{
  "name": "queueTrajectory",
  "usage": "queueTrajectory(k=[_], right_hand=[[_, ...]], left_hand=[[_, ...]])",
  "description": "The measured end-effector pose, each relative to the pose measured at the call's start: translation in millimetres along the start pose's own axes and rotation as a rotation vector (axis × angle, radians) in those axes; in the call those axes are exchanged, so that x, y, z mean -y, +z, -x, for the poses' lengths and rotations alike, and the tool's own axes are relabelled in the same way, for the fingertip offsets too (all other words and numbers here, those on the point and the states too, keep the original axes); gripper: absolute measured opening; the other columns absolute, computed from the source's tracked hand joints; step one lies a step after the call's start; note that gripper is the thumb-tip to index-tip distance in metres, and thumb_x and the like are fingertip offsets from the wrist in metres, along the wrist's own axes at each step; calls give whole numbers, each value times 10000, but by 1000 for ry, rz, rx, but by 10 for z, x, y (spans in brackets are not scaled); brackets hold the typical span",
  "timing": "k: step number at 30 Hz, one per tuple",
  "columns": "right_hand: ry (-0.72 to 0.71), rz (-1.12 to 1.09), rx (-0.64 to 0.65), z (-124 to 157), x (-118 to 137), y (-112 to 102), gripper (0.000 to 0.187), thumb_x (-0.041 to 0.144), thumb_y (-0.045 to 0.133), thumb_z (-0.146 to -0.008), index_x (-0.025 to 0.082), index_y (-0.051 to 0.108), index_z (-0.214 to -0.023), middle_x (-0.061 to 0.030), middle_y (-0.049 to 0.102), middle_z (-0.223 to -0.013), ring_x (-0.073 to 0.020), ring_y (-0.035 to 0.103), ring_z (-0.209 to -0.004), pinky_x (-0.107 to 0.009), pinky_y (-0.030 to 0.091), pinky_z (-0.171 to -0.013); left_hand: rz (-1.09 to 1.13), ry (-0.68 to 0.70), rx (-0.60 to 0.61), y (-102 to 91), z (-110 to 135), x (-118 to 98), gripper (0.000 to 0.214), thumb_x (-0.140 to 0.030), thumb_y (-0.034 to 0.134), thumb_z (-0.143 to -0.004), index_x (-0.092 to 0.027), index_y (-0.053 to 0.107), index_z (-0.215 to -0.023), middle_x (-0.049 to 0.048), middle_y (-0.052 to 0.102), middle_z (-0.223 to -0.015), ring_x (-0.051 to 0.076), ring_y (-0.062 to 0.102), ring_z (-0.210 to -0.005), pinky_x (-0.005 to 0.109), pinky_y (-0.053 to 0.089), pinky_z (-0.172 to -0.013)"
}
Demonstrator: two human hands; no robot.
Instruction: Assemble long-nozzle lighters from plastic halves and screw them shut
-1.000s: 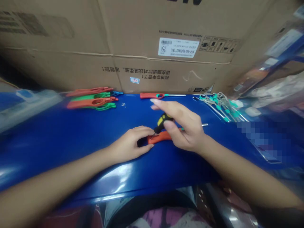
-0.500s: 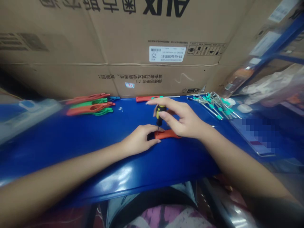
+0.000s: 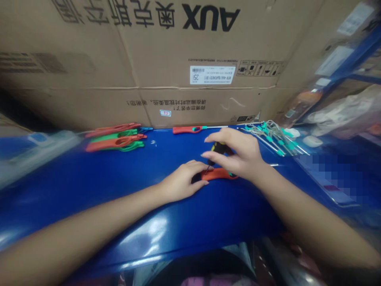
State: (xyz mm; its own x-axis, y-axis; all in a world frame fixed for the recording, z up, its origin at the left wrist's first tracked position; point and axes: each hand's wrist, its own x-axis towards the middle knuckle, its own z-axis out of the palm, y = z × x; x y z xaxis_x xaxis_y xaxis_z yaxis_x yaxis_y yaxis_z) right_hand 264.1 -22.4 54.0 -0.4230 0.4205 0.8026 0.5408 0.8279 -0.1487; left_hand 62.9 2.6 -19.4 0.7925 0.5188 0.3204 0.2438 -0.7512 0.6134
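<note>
My left hand [image 3: 181, 180] rests on the table, its thumb and fingers closed around the left end of an orange lighter [image 3: 218, 174]. The lighter lies flat, with a bit of green at its right end partly behind my right hand. Above it, my right hand [image 3: 242, 153] grips a black and yellow screwdriver [image 3: 219, 148]. The screwdriver leans, handle to the right, and its thin shaft runs down to the lighter's left end. Whether the tip touches a screw is too small to tell.
A red long-nosed lighter [image 3: 187, 130] lies by the large cardboard box [image 3: 166, 71]. Orange and green lighter casings [image 3: 102, 145] are piled at left. Metal rods with green parts [image 3: 275, 139] lie at right, near a partly blurred flat device [image 3: 327, 182]. The table [image 3: 143, 216] is blue.
The screwdriver has gone from nearly upright to leaning right, and my right hand has tilted with it. My left hand still holds the lighter. The whole view has shifted slightly.
</note>
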Motion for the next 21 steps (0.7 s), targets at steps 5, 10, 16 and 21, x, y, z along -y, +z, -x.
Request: queueTrajectory(k=[5,10,16,21], right_hand=[[34,-151,184,-17,143,-41,349,189,338,-1047,159,574,-1303,-105,711,-1132,-153,688,-927,-275,555,-808],[-20,54,60,4,152,-10,225,304,625,-981,171,686,-1151,-37,730,-866,-141,676,-730,-248,530,-682],[65,-185,93,-9,119,-47,378,227,367,-1056,160,639,-1310,-97,738,-1090,-179,702,-948,-323,565,-840],[207,-232,32,-36,118,-8,214,241,648,-955,193,724,-1150,-42,756,-977,-118,645,-686,-255,542,-663]], left_hand=[[15,44,8,11,6,24,264,-212,654,-936,-171,648,-1197,96,705,-1162,254,639,-1103,406,517,-992],[-5,47,9,18,15,28,256,-189,652,-924,-170,652,-1179,88,701,-1084,249,652,-1010,408,529,-938],[10,37,32,-17,1,-10,272,-215,649,-939,-173,652,-1208,104,700,-1170,260,634,-1107,425,506,-1006],[14,33,33,-23,0,-11,311,-192,660,-929,-167,641,-1239,101,703,-1188,258,639,-1112,419,505,-1013]])
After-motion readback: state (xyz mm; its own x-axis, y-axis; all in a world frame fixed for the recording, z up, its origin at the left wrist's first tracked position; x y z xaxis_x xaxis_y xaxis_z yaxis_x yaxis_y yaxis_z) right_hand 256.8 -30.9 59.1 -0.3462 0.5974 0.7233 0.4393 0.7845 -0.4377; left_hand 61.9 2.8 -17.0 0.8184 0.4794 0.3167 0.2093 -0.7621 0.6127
